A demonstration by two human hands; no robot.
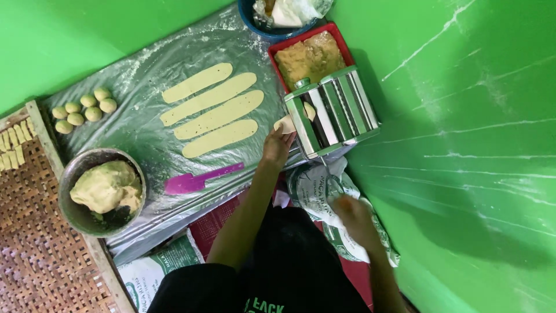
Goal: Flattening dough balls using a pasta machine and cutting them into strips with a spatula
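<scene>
A metal hand-cranked dough roller (333, 110) stands on the green floor in front of me. My left hand (277, 146) reaches to its left side and pinches a small pale dough piece (285, 123) at the rollers. Another bit of dough (310, 111) shows in the roller slot. My right hand (354, 217) is blurred, low on the right, over a printed plastic bag (315, 194). What it grips, if anything, I cannot make out. Several long flat dough strips (211, 110) lie side by side on a floured plastic sheet (145, 75).
A red tray of dough (310, 55) sits behind the roller, with a blue bowl (249, 17) beyond it. A purple spatula (197, 179), a metal bowl (72, 203) with a dough lump, several dough balls (84, 108) and a woven tray (35, 243) with cut pieces lie left.
</scene>
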